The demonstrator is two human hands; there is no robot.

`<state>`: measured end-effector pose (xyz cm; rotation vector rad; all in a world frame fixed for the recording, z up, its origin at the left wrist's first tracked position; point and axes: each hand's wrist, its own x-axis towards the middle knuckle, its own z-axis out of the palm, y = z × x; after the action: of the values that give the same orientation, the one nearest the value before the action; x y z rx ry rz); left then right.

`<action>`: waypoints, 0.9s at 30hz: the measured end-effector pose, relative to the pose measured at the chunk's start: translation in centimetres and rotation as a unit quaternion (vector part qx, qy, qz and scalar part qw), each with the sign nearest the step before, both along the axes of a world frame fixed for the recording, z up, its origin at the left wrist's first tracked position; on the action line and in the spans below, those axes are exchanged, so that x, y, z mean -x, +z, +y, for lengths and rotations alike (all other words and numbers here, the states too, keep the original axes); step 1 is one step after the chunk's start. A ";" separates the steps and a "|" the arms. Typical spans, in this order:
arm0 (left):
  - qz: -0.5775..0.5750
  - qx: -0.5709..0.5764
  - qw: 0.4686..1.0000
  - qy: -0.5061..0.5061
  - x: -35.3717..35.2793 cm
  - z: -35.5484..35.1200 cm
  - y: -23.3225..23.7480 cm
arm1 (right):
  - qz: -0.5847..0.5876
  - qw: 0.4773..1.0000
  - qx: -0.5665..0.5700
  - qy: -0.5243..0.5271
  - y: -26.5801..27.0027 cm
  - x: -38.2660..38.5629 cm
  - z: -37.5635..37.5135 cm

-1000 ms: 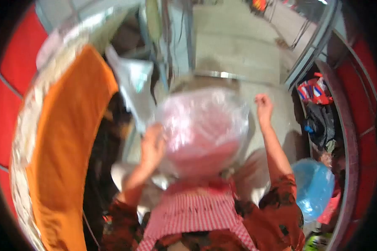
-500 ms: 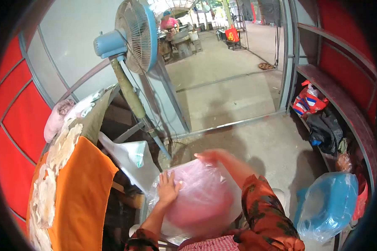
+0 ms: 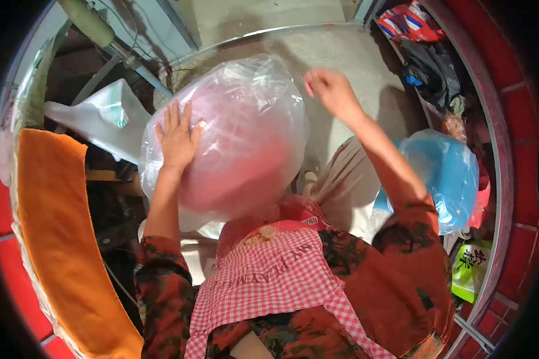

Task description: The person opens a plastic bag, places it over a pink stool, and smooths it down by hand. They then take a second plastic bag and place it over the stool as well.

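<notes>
A large clear plastic bag, puffed up over something round and pink, rests in front of me against my checked apron. My left hand lies flat on the bag's left side, fingers spread. My right hand is raised just past the bag's upper right edge, fingers loosely curled; whether it pinches the plastic is unclear.
An orange cloth drapes a surface on the left. A white plastic bag lies behind the big one. A blue plastic-wrapped object sits at right, with bags on a red shelf. A fan pole stands upper left.
The view has tipped down, so the fan and doorway left the frame. My left hand stays pressed on the bag; my right hand moved from the bag's top to its upper right.
</notes>
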<state>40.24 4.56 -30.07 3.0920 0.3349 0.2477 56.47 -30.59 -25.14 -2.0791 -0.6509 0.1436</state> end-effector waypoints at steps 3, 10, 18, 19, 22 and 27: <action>0.000 -0.005 1.000 0.001 -0.1 -0.1 0.0 | 0.121 0.980 0.149 0.043 -2.9 9.0 -3.6; 0.027 0.008 0.999 0.025 -0.3 -0.6 0.7 | 0.107 0.980 0.083 0.145 -26.9 11.9 0.6; 0.031 0.007 0.999 0.037 0.1 -1.3 1.6 | 0.203 0.872 0.248 0.371 -22.1 8.9 1.5; 0.036 0.010 0.999 0.038 0.2 -1.4 1.7 | 0.213 0.868 0.246 0.376 -22.7 8.9 1.4; 0.035 0.024 0.998 0.045 -0.1 -1.1 1.8 | 0.327 0.876 0.116 0.335 -28.6 7.6 0.5; 0.003 0.023 0.999 0.027 0.0 -0.6 0.7 | 0.335 0.876 0.275 0.212 -20.3 5.9 -2.3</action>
<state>40.20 3.93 -29.40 3.0421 0.4200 0.2273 50.52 -32.88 -45.44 -2.1567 -0.6542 1.3760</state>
